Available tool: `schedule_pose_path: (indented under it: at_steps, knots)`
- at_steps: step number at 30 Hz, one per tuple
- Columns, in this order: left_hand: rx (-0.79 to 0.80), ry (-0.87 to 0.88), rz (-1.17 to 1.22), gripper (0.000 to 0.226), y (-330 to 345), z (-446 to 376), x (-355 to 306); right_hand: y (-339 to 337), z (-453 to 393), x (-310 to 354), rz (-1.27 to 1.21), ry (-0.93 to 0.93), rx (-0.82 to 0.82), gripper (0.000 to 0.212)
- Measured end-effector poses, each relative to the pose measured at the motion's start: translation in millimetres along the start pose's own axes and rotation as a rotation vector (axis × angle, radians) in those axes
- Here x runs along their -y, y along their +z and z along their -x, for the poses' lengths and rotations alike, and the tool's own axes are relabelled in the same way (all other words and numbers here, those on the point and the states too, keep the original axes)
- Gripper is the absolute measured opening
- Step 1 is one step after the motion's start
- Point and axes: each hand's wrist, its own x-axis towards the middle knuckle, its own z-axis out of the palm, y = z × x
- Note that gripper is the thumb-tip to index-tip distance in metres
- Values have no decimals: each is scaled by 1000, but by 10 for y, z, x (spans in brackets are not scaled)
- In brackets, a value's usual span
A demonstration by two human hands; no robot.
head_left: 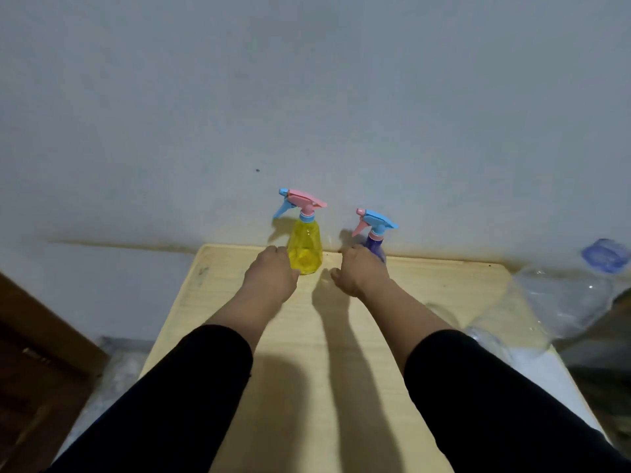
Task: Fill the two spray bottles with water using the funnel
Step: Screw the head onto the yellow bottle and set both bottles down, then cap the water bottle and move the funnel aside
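Two spray bottles stand at the far edge of the light wooden table (341, 336), close to the wall. The yellow spray bottle (306, 245) has a pink and blue trigger head. My left hand (271, 271) grips its lower left side, thumb at the front of its base. The purple spray bottle (375, 245), with a blue and pink trigger head, is to the right. My right hand (358, 269) covers its lower part, thumb spread out to the left; its fingers are hidden. No funnel is in view.
A large clear plastic water bottle (560, 302) with a blue cap (606, 255) lies at the table's right edge. A grey wall rises right behind the spray bottles. Dark wooden furniture (41, 353) stands at the lower left.
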Motion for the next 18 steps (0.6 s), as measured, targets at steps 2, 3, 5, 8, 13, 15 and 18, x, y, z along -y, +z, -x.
schedule_pose_path:
  at_steps: [2,3,5,8,13,15,18]
  knots:
    - [-9,32,-25,53,-130,169,-36,-117,215,20,27,12,-45,39]
    - [-18,44,-32,53,-188,262,-50,-170,334,25,23,18,-65,37]
    - [-36,69,-44,52,-285,474,-83,-254,590,23,-21,39,-101,35]
    - [-44,114,-57,51,-402,810,-160,-360,971,9,-95,90,-156,32]
    - [-75,216,-108,53,-524,1343,-382,-516,1572,-60,-110,132,-250,32]
    - [-103,264,-116,55,-562,1537,-499,-565,1782,-125,-113,154,-316,35]
    - [-181,357,-116,56,-596,1763,-687,-639,2060,-251,-101,190,-384,40]
